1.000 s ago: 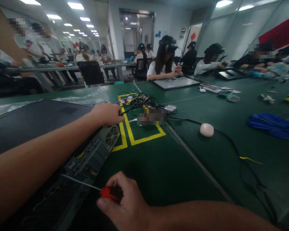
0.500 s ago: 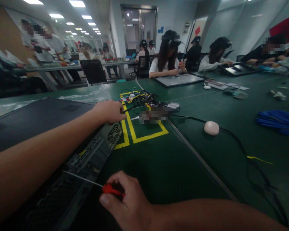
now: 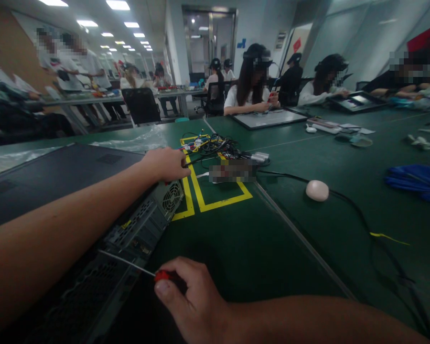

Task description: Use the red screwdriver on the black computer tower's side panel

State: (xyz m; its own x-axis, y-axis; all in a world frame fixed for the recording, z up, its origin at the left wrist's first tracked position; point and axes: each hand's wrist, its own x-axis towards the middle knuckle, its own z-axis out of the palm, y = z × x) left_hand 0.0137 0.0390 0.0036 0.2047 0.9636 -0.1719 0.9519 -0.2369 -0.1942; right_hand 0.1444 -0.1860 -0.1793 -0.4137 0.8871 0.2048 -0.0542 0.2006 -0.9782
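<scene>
A dark desktop computer case [image 3: 68, 174] lies on its side at the left, with its metal rear face and round fan grille towards me. My left hand [image 3: 167, 165] reaches across to its far rear corner, fingers curled over the edge; their tips are partly hidden. Low in the middle, my right hand [image 3: 195, 294] is closed around the red handle of a screwdriver [image 3: 162, 276]. The thin shaft points left to the case's rear panel. Shadow makes it hard to tell what the tip touches.
Tangled cables [image 3: 222, 148] lie beyond the case near yellow tape [image 3: 224, 204] on the green table [image 3: 272, 272]. A pale rounded mouse-like object [image 3: 317, 190], a black cord [image 3: 358, 215] and a blue bundle [image 3: 413, 177] sit to the right. People work across the table.
My right hand has turned on the screwdriver, and less of the red handle shows. The left hand keeps its hold at the case corner. The whole view has shifted slightly.
</scene>
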